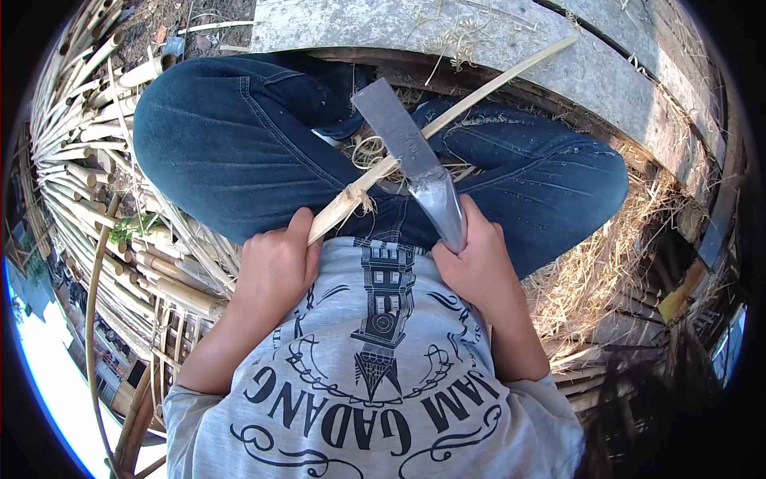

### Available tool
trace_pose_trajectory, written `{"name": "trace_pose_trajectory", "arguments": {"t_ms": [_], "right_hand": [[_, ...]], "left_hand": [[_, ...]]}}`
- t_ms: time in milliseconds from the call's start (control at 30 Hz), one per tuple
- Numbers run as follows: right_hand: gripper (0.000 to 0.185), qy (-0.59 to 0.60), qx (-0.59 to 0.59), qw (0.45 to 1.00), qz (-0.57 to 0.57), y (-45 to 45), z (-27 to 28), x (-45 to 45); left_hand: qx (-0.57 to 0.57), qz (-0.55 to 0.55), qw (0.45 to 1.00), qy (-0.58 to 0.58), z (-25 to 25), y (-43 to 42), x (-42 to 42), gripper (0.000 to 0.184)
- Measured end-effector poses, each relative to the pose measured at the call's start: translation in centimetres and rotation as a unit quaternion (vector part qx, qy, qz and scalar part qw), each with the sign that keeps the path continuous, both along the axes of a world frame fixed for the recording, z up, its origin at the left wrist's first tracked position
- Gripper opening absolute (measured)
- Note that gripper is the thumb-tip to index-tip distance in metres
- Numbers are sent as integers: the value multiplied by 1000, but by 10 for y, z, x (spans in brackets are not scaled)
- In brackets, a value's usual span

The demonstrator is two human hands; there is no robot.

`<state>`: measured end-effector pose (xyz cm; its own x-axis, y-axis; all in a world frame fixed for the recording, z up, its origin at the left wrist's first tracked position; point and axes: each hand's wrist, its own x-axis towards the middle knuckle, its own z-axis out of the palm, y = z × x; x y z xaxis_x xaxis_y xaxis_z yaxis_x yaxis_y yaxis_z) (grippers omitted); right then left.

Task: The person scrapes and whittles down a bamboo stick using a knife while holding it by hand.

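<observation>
My left hand (275, 259) is wrapped round the near end of a split bamboo strip (499, 82). The strip slants up to the right over my crossed legs, and curled fibres hang from it near my left hand. In my right hand (477, 251) is the handle of a broad, square-ended knife (399, 132), its grey blade pointing up and left. The blade lies across the strip and hides a short length of it; whether they touch, I cannot tell. Thin curled shavings (369, 152) lie between my legs behind the blade.
Ahead of my legs is a grey board (343, 28) with curled shavings (459, 44) on it. Many cut bamboo poles (171, 275) are heaped on the left. Loose pale shavings (610, 239) cover the ground to the right of my knee.
</observation>
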<state>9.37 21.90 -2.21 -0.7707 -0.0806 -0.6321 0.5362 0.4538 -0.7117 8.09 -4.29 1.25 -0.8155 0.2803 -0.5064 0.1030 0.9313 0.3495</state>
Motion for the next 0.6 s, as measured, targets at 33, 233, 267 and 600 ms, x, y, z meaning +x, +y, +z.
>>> {"name": "trace_pose_trajectory", "arguments": {"t_ms": [33, 233, 267, 600], "right_hand": [[35, -14, -38, 999, -7, -5, 2, 4], [26, 49, 4, 996, -79, 15, -8, -5], [26, 41, -23, 997, -57, 13, -4, -3], [34, 89, -73, 991, -69, 6, 13, -1]], "left_hand": [[-3, 2, 1000, 0, 1, 1, 1, 17], [-1, 8, 1000, 2, 6, 5, 1, 17], [2, 5, 1000, 11, 7, 5, 0, 17], [26, -26, 996, 80, 31, 29, -25, 18]]}}
